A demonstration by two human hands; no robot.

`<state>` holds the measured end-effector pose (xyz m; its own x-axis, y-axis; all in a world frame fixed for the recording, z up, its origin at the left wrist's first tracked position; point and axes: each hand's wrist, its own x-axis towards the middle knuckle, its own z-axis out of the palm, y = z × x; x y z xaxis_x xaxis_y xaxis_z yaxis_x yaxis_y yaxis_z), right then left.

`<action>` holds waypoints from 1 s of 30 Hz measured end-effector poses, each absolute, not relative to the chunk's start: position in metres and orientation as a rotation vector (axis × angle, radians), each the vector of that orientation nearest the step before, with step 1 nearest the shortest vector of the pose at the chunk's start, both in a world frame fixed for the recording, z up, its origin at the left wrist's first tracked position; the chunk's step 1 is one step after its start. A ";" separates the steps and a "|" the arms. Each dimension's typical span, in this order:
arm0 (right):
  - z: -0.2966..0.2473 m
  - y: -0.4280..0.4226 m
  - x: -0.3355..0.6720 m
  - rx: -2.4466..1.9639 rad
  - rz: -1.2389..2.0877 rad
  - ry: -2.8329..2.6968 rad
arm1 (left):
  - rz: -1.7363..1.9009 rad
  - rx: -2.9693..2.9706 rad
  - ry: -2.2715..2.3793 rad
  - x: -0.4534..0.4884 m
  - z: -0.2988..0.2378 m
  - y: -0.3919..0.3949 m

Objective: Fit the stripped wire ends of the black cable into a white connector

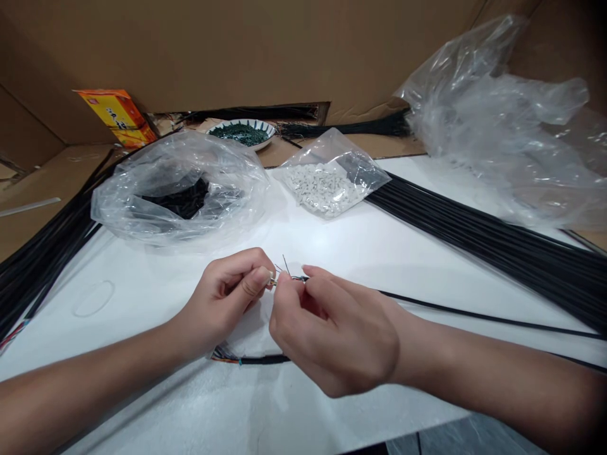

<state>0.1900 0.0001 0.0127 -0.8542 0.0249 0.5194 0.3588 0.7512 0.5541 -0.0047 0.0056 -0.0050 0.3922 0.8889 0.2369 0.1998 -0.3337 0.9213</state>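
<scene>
My left hand (226, 297) and my right hand (332, 332) meet over the white table (142, 297), fingertips nearly touching. The left thumb and forefinger pinch a tiny metal piece (273, 281). My right hand pinches the stripped end of a thin black cable (474, 314), whose fine wire strands (287, 268) stick up between the two hands. The cable runs off to the right along the table. A second black cable end with coloured wires (246, 359) lies under my hands.
A clear bag of black parts (183, 189) sits behind my left hand, a bag of small white parts (327, 183) behind centre. Bundles of long black cables (497, 243) lie right and left (42, 253). At the back stand a bowl of dark green bits (241, 133), an orange box (118, 117) and crumpled plastic (502, 120).
</scene>
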 end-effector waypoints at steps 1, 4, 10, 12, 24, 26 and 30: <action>0.013 0.000 0.191 -0.271 -0.934 -2.466 | 0.980 1.749 0.949 -0.005 -0.005 0.006; 0.013 -0.001 0.191 -0.274 -0.904 -2.464 | 0.974 1.684 0.923 -0.005 -0.006 0.006; 0.013 -0.003 0.189 -0.351 -0.800 -2.444 | 0.981 1.669 0.909 -0.004 -0.007 0.007; 0.014 -0.004 0.189 -0.335 -0.829 -2.450 | 0.989 1.673 0.902 -0.004 -0.007 0.007; 0.019 0.002 0.184 -0.309 -0.716 -2.426 | 0.975 1.663 0.917 -0.004 -0.007 0.006; 0.019 0.002 0.184 -0.318 -0.701 -2.423 | 0.985 1.688 0.881 -0.004 -0.007 0.006; 0.020 0.000 0.183 -0.340 -0.696 -2.433 | 0.996 1.765 0.862 -0.005 -0.006 0.005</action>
<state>0.1829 -0.0004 0.0196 -0.7994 0.0809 0.5954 0.3836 0.8314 0.4020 -0.0053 0.0054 -0.0060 0.4307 0.8641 0.2606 0.1336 -0.3466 0.9285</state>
